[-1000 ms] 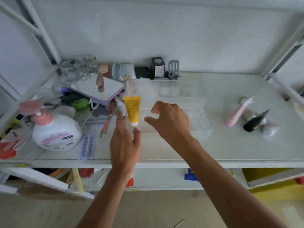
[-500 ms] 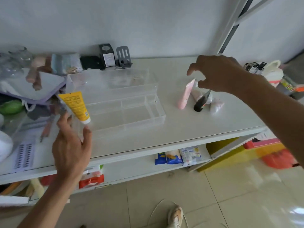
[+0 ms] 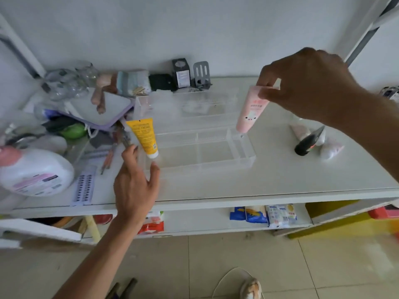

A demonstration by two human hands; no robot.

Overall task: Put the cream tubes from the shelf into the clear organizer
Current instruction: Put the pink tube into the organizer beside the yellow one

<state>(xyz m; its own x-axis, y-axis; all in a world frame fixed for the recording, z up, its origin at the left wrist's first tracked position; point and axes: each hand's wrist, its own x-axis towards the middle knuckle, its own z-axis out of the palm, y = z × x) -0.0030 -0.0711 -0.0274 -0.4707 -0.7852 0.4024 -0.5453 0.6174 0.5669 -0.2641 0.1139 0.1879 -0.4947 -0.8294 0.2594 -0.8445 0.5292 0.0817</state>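
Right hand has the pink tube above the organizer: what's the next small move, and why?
Probably lower the pink tube cap-first into the organizer compartment beneath it, then let go. The right hand pinches it by the crimped end, cap hanging just over the organizer's right end, which looks empty.

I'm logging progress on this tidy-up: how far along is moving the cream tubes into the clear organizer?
Done: the yellow tube stands cap-down at the clear organizer's left end, with the left hand open just below it. In hand: the right hand holds the pink tube cap-down over the organizer's right end, not yet released. Left: the black tube and pale tubes beside it lie on the shelf.
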